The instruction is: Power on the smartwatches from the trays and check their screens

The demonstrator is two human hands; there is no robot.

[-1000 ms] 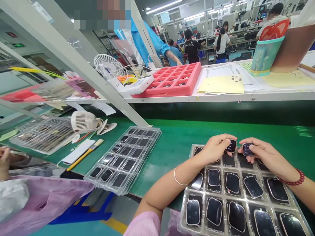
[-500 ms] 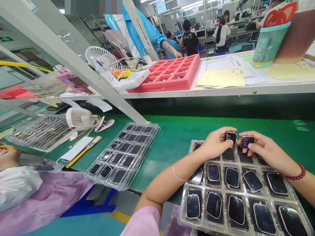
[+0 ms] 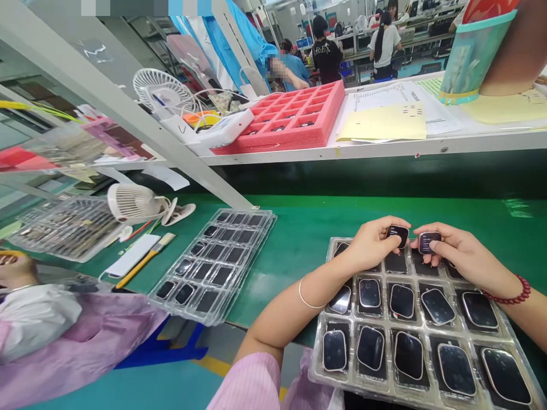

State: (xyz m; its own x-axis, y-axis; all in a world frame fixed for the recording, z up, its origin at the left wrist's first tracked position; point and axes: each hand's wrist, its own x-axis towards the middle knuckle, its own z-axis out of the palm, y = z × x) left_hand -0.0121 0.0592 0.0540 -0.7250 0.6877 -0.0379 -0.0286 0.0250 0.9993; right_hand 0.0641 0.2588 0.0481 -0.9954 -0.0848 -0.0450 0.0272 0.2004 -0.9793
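My left hand [image 3: 376,242] is closed on a smartwatch [image 3: 397,236] without a strap, its dark screen lit with small white text and my thumb at its lower edge. In my right hand [image 3: 464,250] is a second smartwatch [image 3: 428,243], also showing lines of text, with my thumb on its screen. Both are held side by side, a little apart, above the far rows of a clear plastic tray [image 3: 314,373]. Several watch bodies lie face up in the tray's pockets, such as one watch [image 3: 409,355] in the near row. My hands partly hide the far row.
Left of me lies another clear tray [image 3: 252,273] with a few watches. Beyond it are a yellow-handled brush [image 3: 145,262], a white box [image 3: 132,256] and a small fan [image 3: 134,203]. A shelf above carries a red foam tray [image 3: 294,114], papers and a cup. A co-worker's arm [image 3: 19,270] rests at far left.
The camera view has shifted slightly. My left thumb has moved from the middle toward the lower edge of its watch; both watches stay held in about the same place.
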